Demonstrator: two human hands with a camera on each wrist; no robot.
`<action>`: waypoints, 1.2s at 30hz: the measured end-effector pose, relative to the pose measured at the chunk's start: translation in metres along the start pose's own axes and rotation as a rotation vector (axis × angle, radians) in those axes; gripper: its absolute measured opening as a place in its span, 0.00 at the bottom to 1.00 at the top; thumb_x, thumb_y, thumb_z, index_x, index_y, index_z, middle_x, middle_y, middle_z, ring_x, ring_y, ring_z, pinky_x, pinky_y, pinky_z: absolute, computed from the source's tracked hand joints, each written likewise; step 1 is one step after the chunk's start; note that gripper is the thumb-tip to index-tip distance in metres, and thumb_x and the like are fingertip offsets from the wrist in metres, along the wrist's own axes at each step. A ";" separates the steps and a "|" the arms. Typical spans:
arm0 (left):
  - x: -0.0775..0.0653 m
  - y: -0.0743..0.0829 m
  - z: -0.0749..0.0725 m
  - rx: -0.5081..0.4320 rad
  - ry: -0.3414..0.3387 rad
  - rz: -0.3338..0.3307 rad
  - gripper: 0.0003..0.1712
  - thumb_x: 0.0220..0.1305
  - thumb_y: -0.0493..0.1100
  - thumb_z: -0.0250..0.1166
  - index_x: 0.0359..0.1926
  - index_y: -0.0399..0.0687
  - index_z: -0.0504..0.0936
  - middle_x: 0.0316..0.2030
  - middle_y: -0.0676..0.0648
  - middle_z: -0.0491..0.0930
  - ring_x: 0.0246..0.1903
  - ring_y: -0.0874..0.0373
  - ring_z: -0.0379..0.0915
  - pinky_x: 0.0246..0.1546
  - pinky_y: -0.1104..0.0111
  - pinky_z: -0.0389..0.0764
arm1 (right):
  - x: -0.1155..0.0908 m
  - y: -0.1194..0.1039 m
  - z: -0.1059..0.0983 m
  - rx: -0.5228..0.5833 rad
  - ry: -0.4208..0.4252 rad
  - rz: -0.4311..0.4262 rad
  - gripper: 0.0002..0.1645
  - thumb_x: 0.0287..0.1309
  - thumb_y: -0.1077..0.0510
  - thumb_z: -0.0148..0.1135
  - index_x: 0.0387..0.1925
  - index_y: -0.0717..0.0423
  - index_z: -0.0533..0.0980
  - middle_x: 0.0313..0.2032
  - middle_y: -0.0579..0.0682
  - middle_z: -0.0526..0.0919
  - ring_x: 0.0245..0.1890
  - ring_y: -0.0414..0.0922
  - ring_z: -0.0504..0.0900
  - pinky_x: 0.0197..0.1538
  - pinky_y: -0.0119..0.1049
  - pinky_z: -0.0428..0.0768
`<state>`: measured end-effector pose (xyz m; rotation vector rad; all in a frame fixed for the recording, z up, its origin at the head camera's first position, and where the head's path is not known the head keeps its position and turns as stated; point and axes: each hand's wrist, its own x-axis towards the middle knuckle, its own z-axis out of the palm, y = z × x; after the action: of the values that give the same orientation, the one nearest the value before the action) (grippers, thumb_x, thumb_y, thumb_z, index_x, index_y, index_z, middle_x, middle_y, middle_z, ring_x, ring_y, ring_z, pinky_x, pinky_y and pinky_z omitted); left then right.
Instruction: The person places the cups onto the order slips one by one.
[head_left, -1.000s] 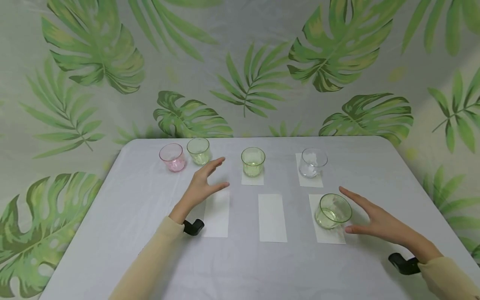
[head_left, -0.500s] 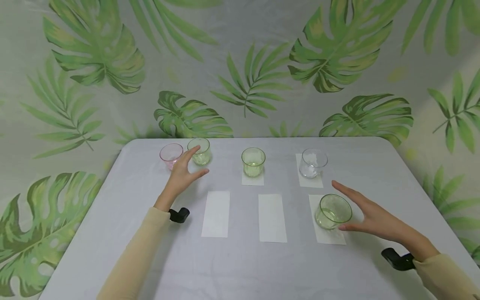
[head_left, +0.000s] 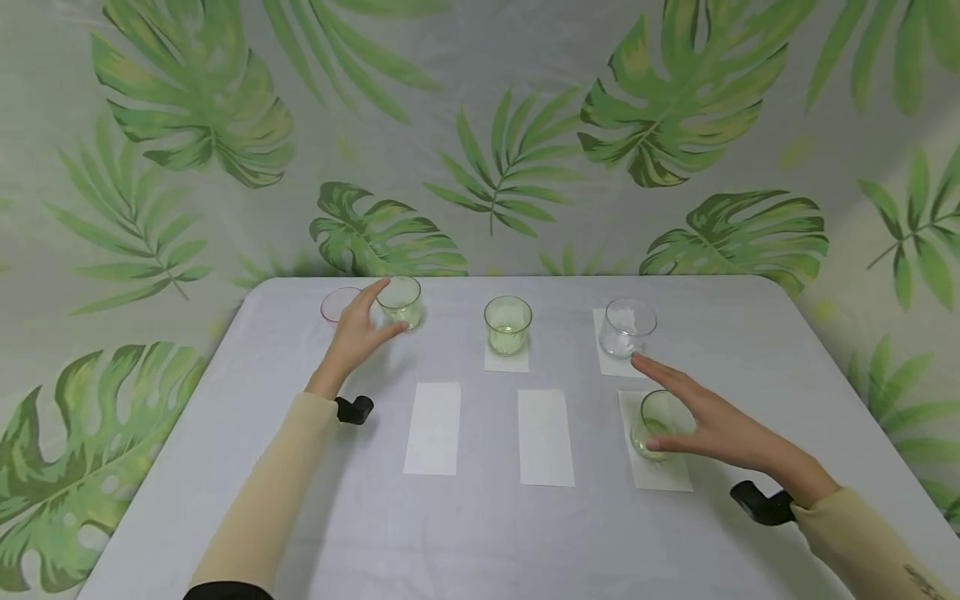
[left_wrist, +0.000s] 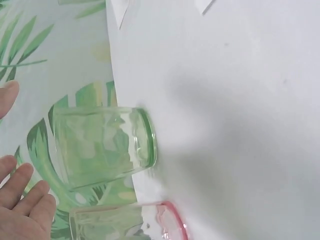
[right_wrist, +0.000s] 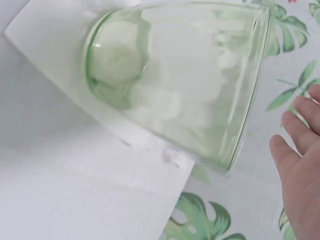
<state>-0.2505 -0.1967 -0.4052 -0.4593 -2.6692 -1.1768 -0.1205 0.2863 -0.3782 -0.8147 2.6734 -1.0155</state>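
Observation:
My left hand (head_left: 356, 337) is spread beside a green glass cup (head_left: 401, 304) at the back left, thumb apart from the fingers. In the left wrist view that green cup (left_wrist: 105, 145) stands upright on the table, beyond the fingertips (left_wrist: 42, 195). A pink glass cup (head_left: 336, 305) is partly hidden behind this hand. My right hand (head_left: 712, 421) hovers over a green glass cup (head_left: 651, 429) on a white paper at the front right, covering part of it. Its fingers (right_wrist: 295, 132) are stretched out, and nothing sits between them and the thumb.
A green cup (head_left: 507, 327) and a clear glass cup (head_left: 626, 331) stand on white papers at the back. Two bare white papers, one left (head_left: 432, 429) and one in the middle (head_left: 546, 437), lie nearer. A leaf-patterned cloth (head_left: 487, 150) hangs behind the table.
My left hand has moved left and back, from near the left paper to beside the back-left green cup. My right hand has shifted left, now overlapping the front-right cup. The cups have stayed put.

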 end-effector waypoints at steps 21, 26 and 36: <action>0.039 -0.015 -0.015 0.125 -0.225 -0.072 0.48 0.57 0.45 0.71 0.72 0.39 0.56 0.70 0.35 0.55 0.69 0.40 0.47 0.68 0.50 0.51 | 0.030 -0.024 0.030 0.040 -0.068 -0.083 0.54 0.55 0.47 0.69 0.75 0.50 0.48 0.74 0.49 0.48 0.71 0.53 0.48 0.63 0.60 0.58; 0.045 -0.016 -0.016 0.125 -0.258 -0.080 0.48 0.57 0.43 0.71 0.72 0.36 0.55 0.69 0.35 0.56 0.69 0.40 0.48 0.68 0.51 0.52 | 0.036 -0.027 0.037 0.036 -0.080 -0.092 0.55 0.55 0.44 0.68 0.75 0.47 0.47 0.74 0.48 0.47 0.72 0.51 0.48 0.64 0.58 0.58; 0.053 -0.016 -0.017 0.149 -0.344 -0.099 0.47 0.59 0.41 0.69 0.72 0.34 0.52 0.70 0.33 0.53 0.69 0.38 0.44 0.67 0.48 0.50 | 0.044 -0.032 0.053 0.053 -0.112 -0.095 0.55 0.55 0.46 0.69 0.75 0.47 0.47 0.74 0.50 0.47 0.72 0.51 0.46 0.66 0.57 0.57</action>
<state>-0.3046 -0.2091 -0.3897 -0.5544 -3.0784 -0.9886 -0.1255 0.2127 -0.3960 -0.9667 2.5249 -1.0249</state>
